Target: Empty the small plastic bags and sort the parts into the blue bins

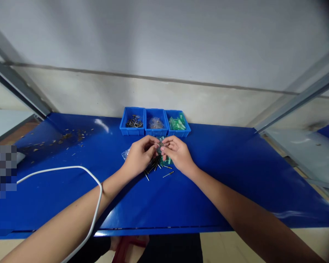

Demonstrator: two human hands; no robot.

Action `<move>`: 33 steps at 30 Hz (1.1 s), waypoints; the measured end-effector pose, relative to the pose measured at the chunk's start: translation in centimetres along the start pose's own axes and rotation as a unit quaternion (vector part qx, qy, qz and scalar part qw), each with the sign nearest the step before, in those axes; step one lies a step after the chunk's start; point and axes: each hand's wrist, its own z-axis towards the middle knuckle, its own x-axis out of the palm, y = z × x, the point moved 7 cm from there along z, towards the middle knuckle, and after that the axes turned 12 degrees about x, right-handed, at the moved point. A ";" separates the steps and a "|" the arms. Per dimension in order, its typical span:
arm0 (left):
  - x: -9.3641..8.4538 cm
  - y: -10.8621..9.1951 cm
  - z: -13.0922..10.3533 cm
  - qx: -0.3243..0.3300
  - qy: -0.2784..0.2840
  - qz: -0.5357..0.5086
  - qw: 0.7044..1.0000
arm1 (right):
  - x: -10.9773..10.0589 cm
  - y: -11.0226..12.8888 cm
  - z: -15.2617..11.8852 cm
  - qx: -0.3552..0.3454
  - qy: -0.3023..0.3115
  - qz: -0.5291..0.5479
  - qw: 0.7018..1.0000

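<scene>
My left hand [141,154] and my right hand [178,152] meet over a small pile, fingertips pinched close together. A thin metal piece [161,144] shows between them; which hand grips it is hard to tell. Under and around the fingers lie dark metal pins [153,165] and green pieces [166,160], partly hidden by my hands. Two loose pins [168,174] rest just in front of my right hand. A clear plastic bag [125,153] sticks out beside my left hand.
Three blue bins stand behind my hands: metal pins [135,122] left, clear pieces [155,123] middle, green pieces [177,122] right. A white cable [57,168] crosses my left forearm. Brown debris [67,138] is scattered at the left on the blue table [224,160].
</scene>
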 end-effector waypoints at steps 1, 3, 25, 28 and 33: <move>0.0 0.0 0.0 -0.002 -0.001 -0.003 1.000 | 0.0 0.0 0.0 0.002 0.000 -0.001 1.000; 0.0 0.0 0.0 -0.010 -0.006 -0.007 1.000 | 0.0 0.0 0.0 0.004 0.001 -0.002 1.000; -2.9 0.5 2.0 0.108 -0.045 0.185 0.976 | 0.1 0.6 -0.6 0.031 -0.008 -0.006 0.999; -2.6 -1.0 1.6 0.159 -0.009 0.256 0.954 | 0.2 0.6 -0.6 0.034 -0.010 -0.006 0.999; -1.4 -2.2 1.2 0.195 0.100 0.342 0.914 | 0.2 0.7 -0.6 0.028 -0.016 -0.007 0.999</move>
